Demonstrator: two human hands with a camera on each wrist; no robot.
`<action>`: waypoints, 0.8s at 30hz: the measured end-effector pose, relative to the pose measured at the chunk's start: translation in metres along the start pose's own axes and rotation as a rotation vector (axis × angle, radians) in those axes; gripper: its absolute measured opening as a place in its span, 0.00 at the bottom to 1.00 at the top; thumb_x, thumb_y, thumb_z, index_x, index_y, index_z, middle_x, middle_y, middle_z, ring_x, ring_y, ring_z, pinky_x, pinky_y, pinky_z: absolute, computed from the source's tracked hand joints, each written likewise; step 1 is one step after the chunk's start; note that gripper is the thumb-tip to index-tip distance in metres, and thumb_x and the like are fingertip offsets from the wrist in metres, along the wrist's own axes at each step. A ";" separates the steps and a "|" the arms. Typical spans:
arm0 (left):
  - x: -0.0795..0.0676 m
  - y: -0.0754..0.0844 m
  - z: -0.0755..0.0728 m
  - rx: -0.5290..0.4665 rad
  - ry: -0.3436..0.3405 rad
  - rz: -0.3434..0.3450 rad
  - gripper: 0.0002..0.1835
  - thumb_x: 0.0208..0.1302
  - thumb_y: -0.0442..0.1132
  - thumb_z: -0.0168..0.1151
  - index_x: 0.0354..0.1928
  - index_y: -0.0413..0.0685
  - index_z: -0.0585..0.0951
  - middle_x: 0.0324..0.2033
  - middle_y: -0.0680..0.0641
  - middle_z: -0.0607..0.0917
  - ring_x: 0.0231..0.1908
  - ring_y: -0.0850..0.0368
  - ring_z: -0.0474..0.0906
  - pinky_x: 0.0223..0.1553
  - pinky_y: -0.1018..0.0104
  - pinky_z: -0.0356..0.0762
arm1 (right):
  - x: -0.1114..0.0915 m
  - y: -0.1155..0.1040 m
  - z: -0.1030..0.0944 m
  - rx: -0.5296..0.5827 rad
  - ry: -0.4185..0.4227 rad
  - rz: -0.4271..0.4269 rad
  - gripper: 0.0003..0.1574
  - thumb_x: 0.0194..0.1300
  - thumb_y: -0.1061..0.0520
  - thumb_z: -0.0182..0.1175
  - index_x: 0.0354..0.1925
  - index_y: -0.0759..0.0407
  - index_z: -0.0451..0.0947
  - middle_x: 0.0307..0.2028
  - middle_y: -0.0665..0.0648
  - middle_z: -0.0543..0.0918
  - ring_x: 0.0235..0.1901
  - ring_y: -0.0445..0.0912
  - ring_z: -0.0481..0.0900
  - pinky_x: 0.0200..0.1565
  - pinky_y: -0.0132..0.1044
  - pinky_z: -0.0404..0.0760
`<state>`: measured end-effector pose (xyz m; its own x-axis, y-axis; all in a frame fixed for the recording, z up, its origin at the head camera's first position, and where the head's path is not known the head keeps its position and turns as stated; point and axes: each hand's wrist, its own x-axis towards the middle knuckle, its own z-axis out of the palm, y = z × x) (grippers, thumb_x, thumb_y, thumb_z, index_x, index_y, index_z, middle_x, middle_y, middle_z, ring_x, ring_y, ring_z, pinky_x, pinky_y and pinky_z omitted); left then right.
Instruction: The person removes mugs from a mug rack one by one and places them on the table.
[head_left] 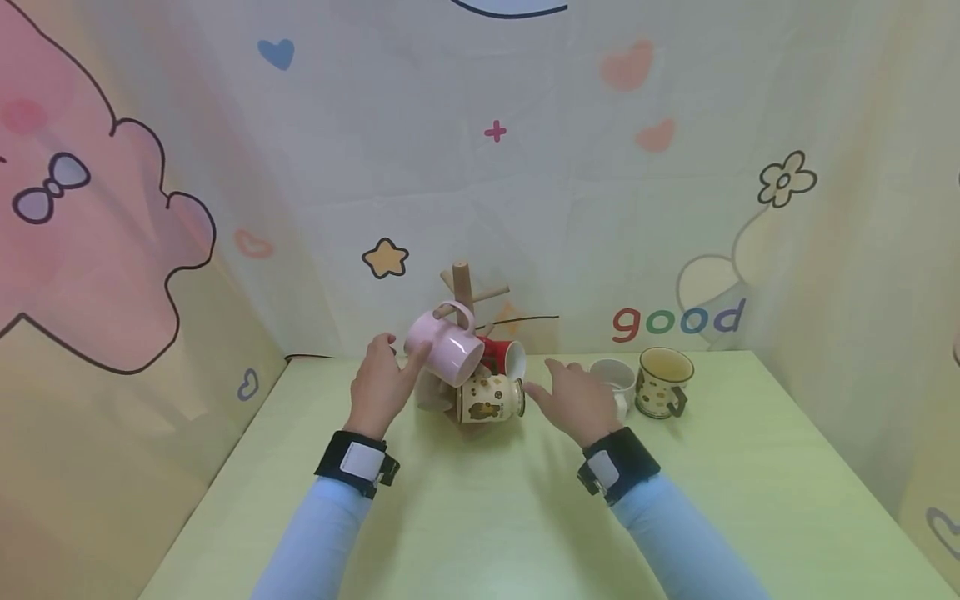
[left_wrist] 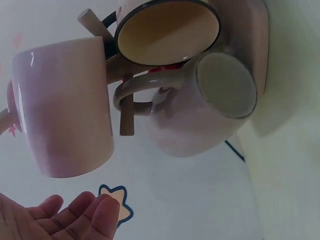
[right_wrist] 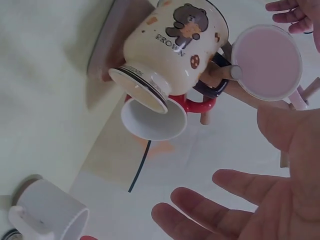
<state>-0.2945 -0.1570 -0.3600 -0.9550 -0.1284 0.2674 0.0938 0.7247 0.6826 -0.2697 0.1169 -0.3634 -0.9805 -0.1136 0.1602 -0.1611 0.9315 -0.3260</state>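
I see the right hand (head_left: 583, 404) and left hand (head_left: 381, 388) relaxed, empty; I can't quite tell if a thumb touches the pink mug (head_left: 447, 350). The bear mug (head_left: 489, 400) partly hides the red mug (head_left: 493, 356).

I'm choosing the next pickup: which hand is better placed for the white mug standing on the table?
Probably the right hand: it holds nothing and is nearer the white mug, while the left hand is by the pink mug on the rack.

Head: forward-down, farther; wrists: close; all share pink mug (left_wrist: 62, 107).
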 end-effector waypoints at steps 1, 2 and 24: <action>0.000 -0.002 0.002 -0.014 -0.005 -0.011 0.50 0.64 0.73 0.50 0.69 0.34 0.62 0.58 0.32 0.74 0.54 0.38 0.76 0.49 0.42 0.78 | -0.002 0.000 0.002 -0.005 -0.008 0.008 0.40 0.71 0.37 0.55 0.67 0.64 0.70 0.55 0.71 0.78 0.52 0.64 0.79 0.46 0.59 0.80; -0.001 -0.004 0.003 -0.025 -0.012 -0.022 0.51 0.64 0.74 0.50 0.69 0.34 0.61 0.59 0.32 0.74 0.55 0.37 0.76 0.50 0.42 0.77 | -0.003 0.000 0.004 -0.010 -0.014 0.013 0.40 0.71 0.36 0.55 0.67 0.63 0.70 0.55 0.71 0.78 0.51 0.64 0.79 0.45 0.59 0.80; 0.004 -0.016 0.031 -0.339 -0.165 -0.145 0.54 0.65 0.74 0.46 0.71 0.30 0.56 0.58 0.29 0.73 0.49 0.38 0.77 0.49 0.46 0.78 | -0.021 0.001 0.028 -0.010 -0.055 0.022 0.39 0.70 0.37 0.57 0.65 0.64 0.72 0.52 0.71 0.79 0.48 0.66 0.80 0.43 0.60 0.80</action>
<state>-0.3087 -0.1483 -0.3913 -0.9949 -0.0823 0.0577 0.0157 0.4393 0.8982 -0.2522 0.1103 -0.3937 -0.9885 -0.1121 0.1013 -0.1390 0.9375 -0.3191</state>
